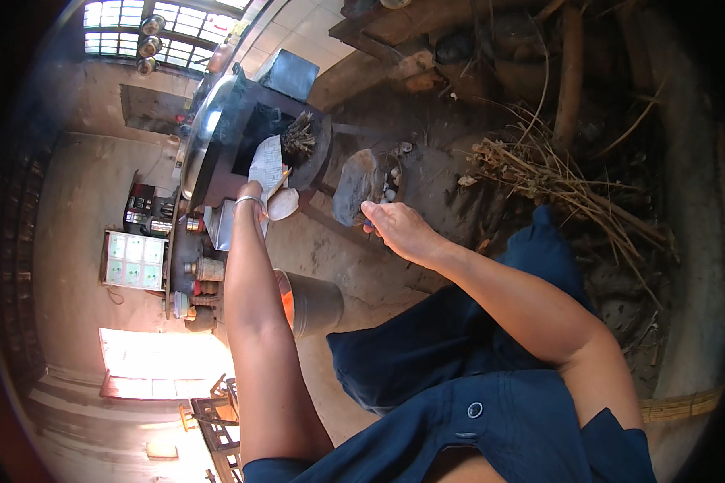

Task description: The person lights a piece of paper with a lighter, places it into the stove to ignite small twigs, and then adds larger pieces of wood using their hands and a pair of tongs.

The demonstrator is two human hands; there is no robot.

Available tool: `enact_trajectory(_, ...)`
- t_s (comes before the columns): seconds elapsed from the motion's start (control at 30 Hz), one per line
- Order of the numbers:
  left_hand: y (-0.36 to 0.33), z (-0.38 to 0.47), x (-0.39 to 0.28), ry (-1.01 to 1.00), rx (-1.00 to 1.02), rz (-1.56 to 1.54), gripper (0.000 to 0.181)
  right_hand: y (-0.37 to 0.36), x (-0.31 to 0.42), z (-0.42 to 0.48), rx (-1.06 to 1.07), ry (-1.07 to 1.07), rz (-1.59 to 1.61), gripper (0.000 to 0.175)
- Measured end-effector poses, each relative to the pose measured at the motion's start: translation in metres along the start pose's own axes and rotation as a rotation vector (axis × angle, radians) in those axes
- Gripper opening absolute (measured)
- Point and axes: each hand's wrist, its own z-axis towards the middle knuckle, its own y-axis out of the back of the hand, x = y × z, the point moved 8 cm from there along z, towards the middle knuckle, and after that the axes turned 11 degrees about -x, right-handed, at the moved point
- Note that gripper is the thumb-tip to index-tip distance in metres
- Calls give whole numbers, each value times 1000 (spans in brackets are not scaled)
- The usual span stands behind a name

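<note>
My left hand (251,196), with a metal bangle at its wrist, holds a sheet of printed paper (267,158). A small flame (286,172) shows at the paper's edge, beside the charred end of a bundle of dry stalks (299,137) at the dark stove opening (255,130). Thin smoke rises there. A pale oval object (283,204) lies against the left hand; what it is cannot be told. My right hand (399,228) is closed around a small blue object (368,226), mostly hidden by the fingers, near a flat grey stone (356,181).
A large shiny metal vessel (208,133) sits on the stove. A blue-grey metal box (289,73) stands beyond it. Dry sticks (544,169) lie piled at right. A grey bucket (317,302) stands on the floor at centre left, near shelves with pots (208,269).
</note>
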Motion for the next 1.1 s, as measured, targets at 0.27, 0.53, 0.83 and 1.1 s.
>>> enact_trajectory(0.27,-6,-19,15,203,57,-149,39,-5,5,0,6,-32,39,54)
enact_trajectory(0.53,-4,-59,-6,206,229,-363,26,-14,-2,3,88,-81,51,53)
enact_trajectory(0.83,6,-69,15,161,309,-463,29,-16,-2,3,-6,-8,66,52)
enact_trajectory(1.1,8,-56,15,127,168,-491,30,-16,-9,2,30,-20,44,51)
